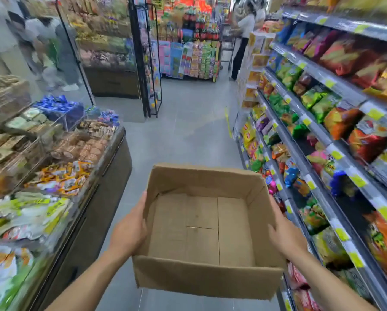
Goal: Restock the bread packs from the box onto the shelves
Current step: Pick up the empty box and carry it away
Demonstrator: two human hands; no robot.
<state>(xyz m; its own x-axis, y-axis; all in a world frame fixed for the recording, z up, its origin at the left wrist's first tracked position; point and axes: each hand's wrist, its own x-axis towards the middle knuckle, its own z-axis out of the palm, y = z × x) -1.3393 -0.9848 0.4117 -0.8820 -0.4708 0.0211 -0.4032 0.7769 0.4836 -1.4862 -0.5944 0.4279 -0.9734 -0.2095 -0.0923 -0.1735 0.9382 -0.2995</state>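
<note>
I carry a brown cardboard box (206, 279) at waist height in the middle of a shop aisle. It is open at the top, and nothing lies inside but its bare bottom flaps. My left hand (129, 230) presses flat against the box's left wall, fingers stretched forward along it. My right hand (284, 234) presses the right wall the same way. To the left, a tiered display island (111, 167) holds wrapped bread and pastry packs (84, 149).
Tall shelves (336, 140) of snack bags run along the right side, close to the box. The grey floor (188, 122) stretches ahead between shelves and island. A black rack (152, 63) stands ahead on the left. People stand far ahead and at the far left.
</note>
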